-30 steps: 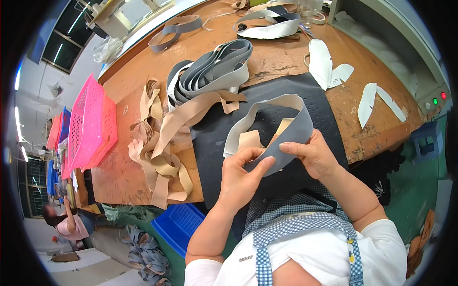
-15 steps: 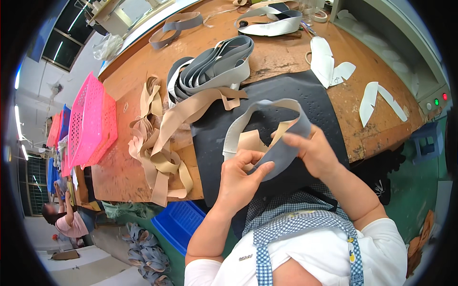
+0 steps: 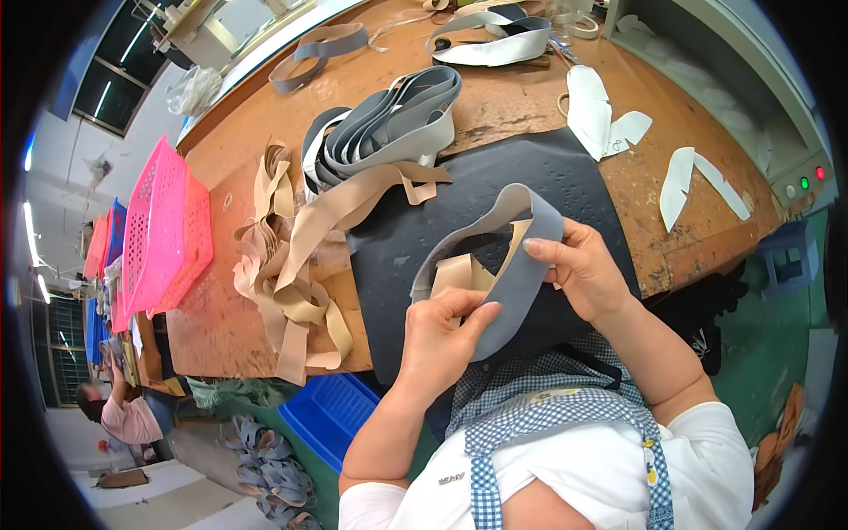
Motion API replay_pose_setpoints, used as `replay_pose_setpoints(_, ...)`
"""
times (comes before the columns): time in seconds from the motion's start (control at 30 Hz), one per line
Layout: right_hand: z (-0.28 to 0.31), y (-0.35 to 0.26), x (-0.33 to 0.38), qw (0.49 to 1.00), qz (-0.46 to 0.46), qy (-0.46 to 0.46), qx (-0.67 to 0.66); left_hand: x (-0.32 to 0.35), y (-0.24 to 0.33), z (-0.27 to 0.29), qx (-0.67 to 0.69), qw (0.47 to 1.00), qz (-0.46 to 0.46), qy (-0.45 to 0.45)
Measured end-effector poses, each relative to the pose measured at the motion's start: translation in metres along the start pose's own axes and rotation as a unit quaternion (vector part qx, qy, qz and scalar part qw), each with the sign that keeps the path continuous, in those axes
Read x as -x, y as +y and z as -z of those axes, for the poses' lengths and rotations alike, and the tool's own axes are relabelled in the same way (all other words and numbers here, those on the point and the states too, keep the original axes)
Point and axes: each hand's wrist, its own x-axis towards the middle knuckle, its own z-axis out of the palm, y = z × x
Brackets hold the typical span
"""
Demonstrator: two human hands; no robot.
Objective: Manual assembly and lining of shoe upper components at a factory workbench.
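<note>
I take twelve o'clock as straight away from the worker. The grey band is an open loop, held up above the black mat, between the two hands. The left hand is clamped on its near part, with the thumb on the outer face. The right hand, at two o'clock from the left, pinches the band too, thumb in front; its fingers behind are partly hidden from me.

What matters most, I judge, is the slant: the stretch between the grips runs from seven o'clock to one o'clock. Inside the loop is a tan strip, between twelve and one o'clock from the left hand, which is the nearer one. The left fingers cover its lower end, so I cannot tell if they press it. Another tan piece shows along the band's inner face, near the right thumb; perhaps it is the same strip. A tan heap lies at ten o'clock.
</note>
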Motion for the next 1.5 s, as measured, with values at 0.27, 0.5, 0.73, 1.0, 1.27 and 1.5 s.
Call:
replay_pose_setpoints(0.27, -0.007, 0.015, 0.010, 0.998, 0.021, -0.017, 0.064, -0.003, 0.010, -0.003, 0.042, 0.996, 0.045, -0.058)
replay_pose_setpoints(0.5, -0.012, 0.019, 0.004, 0.997, 0.012, 0.001, 0.080, -0.004, -0.002, -0.006, 0.059, 0.995, 0.031, -0.076)
replay_pose_setpoints(0.73, -0.012, 0.016, -0.004, 0.997, -0.061, -0.019, -0.035, -0.003, -0.001, -0.009, 0.109, 0.993, 0.050, -0.023)
replay_pose_setpoints(1.0, -0.013, 0.012, -0.005, 0.999, -0.045, -0.026, 0.010, 0.000, -0.001, -0.011, 0.125, 0.991, 0.051, -0.017)
replay_pose_setpoints(1.27, -0.015, 0.013, -0.007, 0.998, -0.023, -0.031, 0.049, -0.002, -0.007, -0.011, 0.152, 0.988, 0.027, -0.025)
replay_pose_setpoints(1.5, -0.030, -0.008, -0.024, 0.998, 0.007, -0.007, 0.056, 0.001, 0.004, -0.009, 0.063, 0.998, 0.028, 0.005)
